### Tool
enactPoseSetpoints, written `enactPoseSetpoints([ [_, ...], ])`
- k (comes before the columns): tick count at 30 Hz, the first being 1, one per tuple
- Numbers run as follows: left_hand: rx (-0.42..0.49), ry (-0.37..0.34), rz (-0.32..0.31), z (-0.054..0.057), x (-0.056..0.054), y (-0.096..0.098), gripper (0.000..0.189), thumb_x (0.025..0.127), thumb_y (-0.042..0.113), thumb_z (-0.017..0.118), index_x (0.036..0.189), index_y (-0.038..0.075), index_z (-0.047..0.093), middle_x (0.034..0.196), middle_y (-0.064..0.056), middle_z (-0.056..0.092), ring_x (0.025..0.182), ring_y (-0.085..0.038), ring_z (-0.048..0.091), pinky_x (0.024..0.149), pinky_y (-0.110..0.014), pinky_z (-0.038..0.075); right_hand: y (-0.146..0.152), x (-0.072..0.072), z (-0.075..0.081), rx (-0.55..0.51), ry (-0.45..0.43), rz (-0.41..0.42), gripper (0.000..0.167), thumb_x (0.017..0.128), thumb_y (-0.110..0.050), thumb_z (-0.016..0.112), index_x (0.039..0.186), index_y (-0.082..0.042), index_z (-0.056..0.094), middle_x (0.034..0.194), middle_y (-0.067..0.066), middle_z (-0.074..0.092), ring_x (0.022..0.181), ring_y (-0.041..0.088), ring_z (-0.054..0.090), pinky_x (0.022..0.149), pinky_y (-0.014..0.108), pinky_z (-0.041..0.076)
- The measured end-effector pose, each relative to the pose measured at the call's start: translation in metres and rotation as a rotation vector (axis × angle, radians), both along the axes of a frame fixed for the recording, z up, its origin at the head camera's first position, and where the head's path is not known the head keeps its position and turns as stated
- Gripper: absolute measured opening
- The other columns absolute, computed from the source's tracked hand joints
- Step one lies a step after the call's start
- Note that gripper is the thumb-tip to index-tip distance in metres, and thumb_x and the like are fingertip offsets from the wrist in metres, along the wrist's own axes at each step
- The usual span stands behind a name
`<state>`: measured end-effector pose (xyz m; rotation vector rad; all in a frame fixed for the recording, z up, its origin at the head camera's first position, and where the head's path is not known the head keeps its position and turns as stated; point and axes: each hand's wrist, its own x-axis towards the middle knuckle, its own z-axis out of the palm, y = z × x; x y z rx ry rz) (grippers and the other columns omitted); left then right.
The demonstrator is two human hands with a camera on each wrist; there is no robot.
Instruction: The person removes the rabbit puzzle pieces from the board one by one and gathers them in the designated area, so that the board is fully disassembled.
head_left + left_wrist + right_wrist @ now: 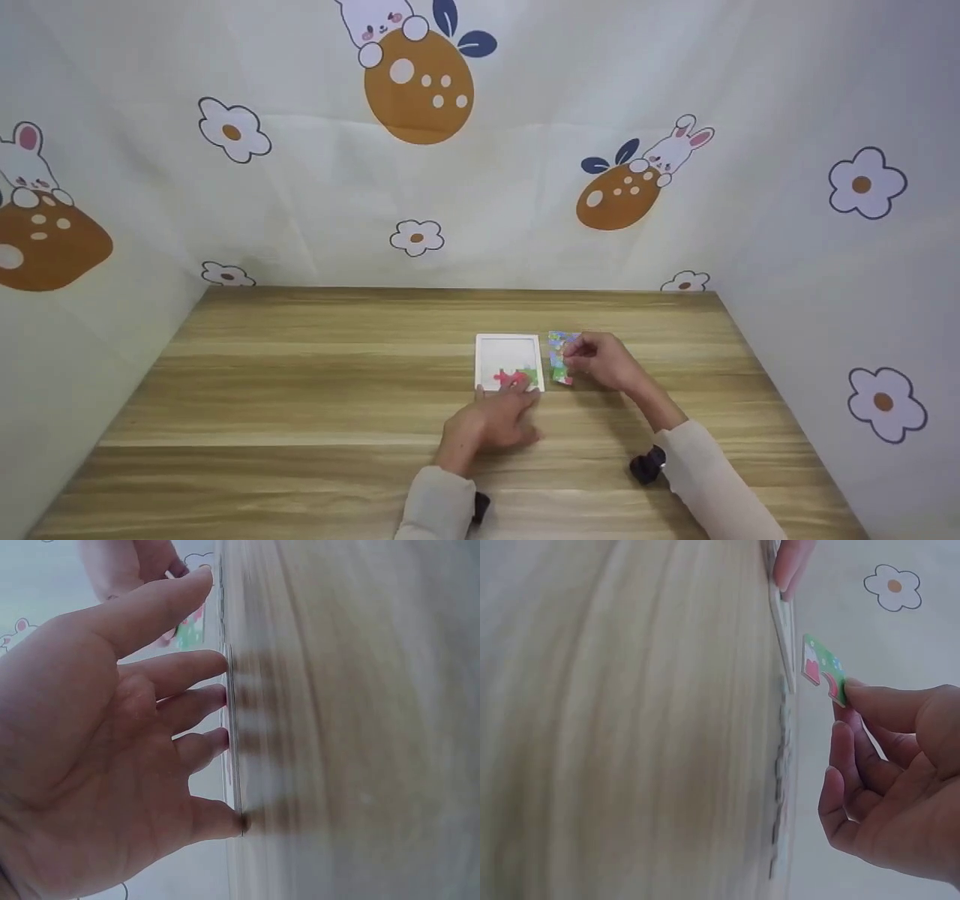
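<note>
My right hand (606, 363) pinches a green puzzle piece (823, 669) with pink patches between thumb and fingertips, held clear of the table in the right wrist view. Below that hand lie colourful puzzle pieces (556, 346), partly covered by it. To their left is a white puzzle frame (478, 358), with red and green puzzle pieces (503, 377) along its near side. My left hand (491, 421) has its fingers spread and rests its fingertips on the frame's near edge. Those fingers hide part of the red piece.
The wood-grain table (300, 420) stretches out around the frame on all sides. A pale curtain (322, 187) printed with rabbits and flowers stands along its back and both sides. Dark wrist devices (646, 466) sit by both sleeves.
</note>
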<state>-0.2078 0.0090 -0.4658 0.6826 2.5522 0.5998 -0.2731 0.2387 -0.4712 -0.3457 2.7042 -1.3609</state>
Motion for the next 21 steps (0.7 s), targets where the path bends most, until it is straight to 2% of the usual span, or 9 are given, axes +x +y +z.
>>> enactPoseSetpoints([
  [9, 0.017, -0.014, 0.015, 0.000, 0.000, -0.003, 0.067, 0.095, 0.039, 0.061, 0.154, 0.016, 0.041, 0.168, -0.007, 0.024, 0.157, -0.027, 0.017, 0.124, -0.065, 0.011, 0.008, 0.003, -0.006, -0.009, -0.041, 0.052, 0.004, 0.088, 0.001, 0.072, 0.090, 0.002, 0.069, 0.089, 0.012, 0.071, 0.079, 0.009, 0.061, 0.071, 0.017, 0.051],
  [14, 0.004, -0.013, 0.019, -0.001, 0.000, -0.002, 0.066, 0.095, 0.041, 0.061, 0.154, 0.016, 0.041, 0.168, -0.006, 0.024, 0.157, -0.027, 0.018, 0.124, -0.064, 0.011, 0.005, 0.002, -0.005, 0.048, -0.050, 0.089, 0.003, 0.088, 0.003, 0.071, 0.087, 0.001, 0.069, 0.090, 0.012, 0.072, 0.080, 0.009, 0.062, 0.074, 0.019, 0.052],
  [21, -0.007, 0.006, 0.016, 0.000, 0.001, 0.000, 0.066, 0.095, 0.040, 0.061, 0.153, 0.016, 0.043, 0.167, -0.006, 0.026, 0.157, -0.027, 0.019, 0.123, -0.065, 0.013, -0.003, 0.000, -0.002, 0.152, -0.076, 0.070, 0.004, 0.090, -0.002, 0.070, 0.092, 0.001, 0.069, 0.091, 0.009, 0.072, 0.081, 0.012, 0.062, 0.075, 0.023, 0.051],
])
